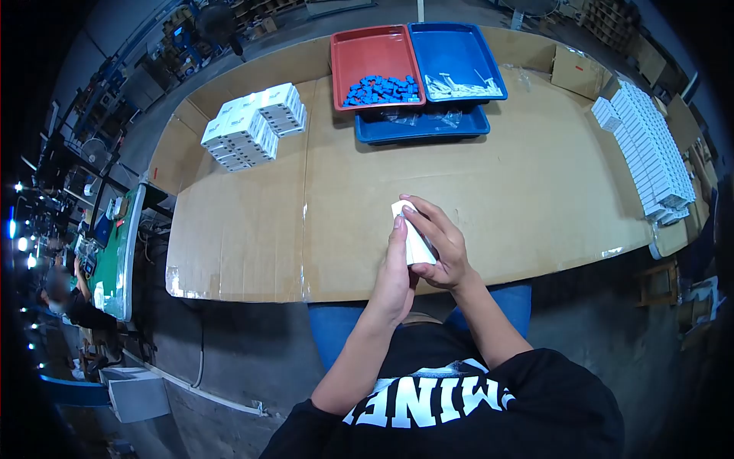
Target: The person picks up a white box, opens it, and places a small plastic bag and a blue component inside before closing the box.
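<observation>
Between both hands, above the near part of the cardboard-covered table (pixel 367 183), is a small white box (pixel 417 246), held tilted. My left hand (pixel 394 268) is closed along its left side, with the thumb lying up its edge. My right hand (pixel 447 246) wraps its right side, fingers reaching over the far end. The palms hide part of the box, and any print on it cannot be made out.
At the back, a red tray (pixel 375 53) holds blue pieces (pixel 382 90), and a blue tray (pixel 459 57) holds white pieces (pixel 459 86). Another blue tray (pixel 424 136) sits below. White boxes are stacked left (pixel 241 134) and right (pixel 646 149). A person (pixel 84 306) is at a green bench.
</observation>
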`<state>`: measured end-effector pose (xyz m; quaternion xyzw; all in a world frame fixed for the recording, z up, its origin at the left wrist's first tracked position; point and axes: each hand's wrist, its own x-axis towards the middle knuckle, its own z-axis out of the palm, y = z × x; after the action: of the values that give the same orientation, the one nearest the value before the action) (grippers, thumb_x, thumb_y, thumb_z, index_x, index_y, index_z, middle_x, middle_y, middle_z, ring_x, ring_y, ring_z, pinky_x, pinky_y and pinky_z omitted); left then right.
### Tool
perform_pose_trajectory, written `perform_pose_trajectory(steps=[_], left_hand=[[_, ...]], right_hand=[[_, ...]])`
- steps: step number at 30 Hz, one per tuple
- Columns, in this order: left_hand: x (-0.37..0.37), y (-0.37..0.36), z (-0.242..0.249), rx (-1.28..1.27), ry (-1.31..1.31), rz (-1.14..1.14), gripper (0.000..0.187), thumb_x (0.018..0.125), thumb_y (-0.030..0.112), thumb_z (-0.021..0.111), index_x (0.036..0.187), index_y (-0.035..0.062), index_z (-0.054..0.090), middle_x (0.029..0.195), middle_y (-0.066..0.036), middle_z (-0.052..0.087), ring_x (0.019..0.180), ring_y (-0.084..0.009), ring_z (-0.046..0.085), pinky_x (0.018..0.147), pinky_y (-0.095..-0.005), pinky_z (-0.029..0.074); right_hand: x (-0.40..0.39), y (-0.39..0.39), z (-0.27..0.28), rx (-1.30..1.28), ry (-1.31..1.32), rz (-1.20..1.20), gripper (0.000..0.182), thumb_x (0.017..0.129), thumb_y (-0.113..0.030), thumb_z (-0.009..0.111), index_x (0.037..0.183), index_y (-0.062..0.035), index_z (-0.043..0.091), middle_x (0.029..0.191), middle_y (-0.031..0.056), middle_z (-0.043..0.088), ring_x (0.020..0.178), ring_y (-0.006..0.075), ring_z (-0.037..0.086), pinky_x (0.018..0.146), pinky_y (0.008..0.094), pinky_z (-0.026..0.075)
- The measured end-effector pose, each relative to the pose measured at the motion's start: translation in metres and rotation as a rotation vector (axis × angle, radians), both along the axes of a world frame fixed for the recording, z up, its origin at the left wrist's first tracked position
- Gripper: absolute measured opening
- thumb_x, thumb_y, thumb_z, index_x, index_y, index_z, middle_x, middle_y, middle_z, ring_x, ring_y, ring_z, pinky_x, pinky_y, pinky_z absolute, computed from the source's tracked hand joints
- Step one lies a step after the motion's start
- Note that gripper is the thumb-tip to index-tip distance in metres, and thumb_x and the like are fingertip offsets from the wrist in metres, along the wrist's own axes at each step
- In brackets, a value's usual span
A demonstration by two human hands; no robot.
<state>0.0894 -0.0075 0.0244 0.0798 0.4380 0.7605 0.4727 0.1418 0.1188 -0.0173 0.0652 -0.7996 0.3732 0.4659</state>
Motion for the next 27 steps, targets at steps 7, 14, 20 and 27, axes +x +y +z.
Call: perform_pose_trajectory(steps=[7,14,20,27], left_hand=[[-0.005,0.009,-0.005,-0.009,0.061,-0.091,0.065,0.109,0.059,0.037,0.150,0.0087,0.042,0.131,-0.008,0.059,0.120,-0.0181,0.060,0.100,-0.0348,0.050],[-0.016,0.015,-0.037,-0.045,0.373,-0.160,0.087,0.104,0.071,0.031,0.157,0.0023,0.032,0.146,-0.017,0.047,0.140,-0.0268,0.046,0.119,-0.0404,0.034],[0.003,0.031,-0.030,-0.183,1.096,0.207,0.102,0.102,0.068,0.041,0.162,-0.0066,0.005,0.156,-0.029,0.022,0.147,-0.0414,0.031,0.122,-0.0453,0.026],[0.005,0.037,-0.035,-0.130,1.082,0.323,0.099,0.104,0.067,0.034,0.163,-0.0052,0.002,0.144,-0.027,0.036,0.136,-0.0368,0.043,0.114,-0.0429,0.033]], right_hand=[[0.000,0.013,-0.007,0.002,0.022,0.025,0.089,0.096,-0.071,0.051,0.135,0.0084,0.061,0.136,0.0356,0.057,0.122,0.0452,0.063,0.099,0.0458,0.053],[0.001,0.015,-0.010,-0.408,-0.144,0.191,0.097,0.095,-0.078,0.045,0.149,0.0021,0.048,0.148,0.0273,0.051,0.136,0.0368,0.054,0.112,0.0452,0.043],[-0.002,-0.002,-0.007,-1.108,-0.077,0.395,0.088,0.099,-0.072,0.045,0.149,-0.0006,0.038,0.149,0.0207,0.050,0.136,0.0285,0.052,0.114,0.0414,0.043],[-0.006,-0.024,0.004,-1.011,-0.019,0.419,0.070,0.108,-0.056,0.039,0.150,0.0005,0.039,0.163,0.0205,0.034,0.144,0.0267,0.043,0.120,0.0385,0.033]])
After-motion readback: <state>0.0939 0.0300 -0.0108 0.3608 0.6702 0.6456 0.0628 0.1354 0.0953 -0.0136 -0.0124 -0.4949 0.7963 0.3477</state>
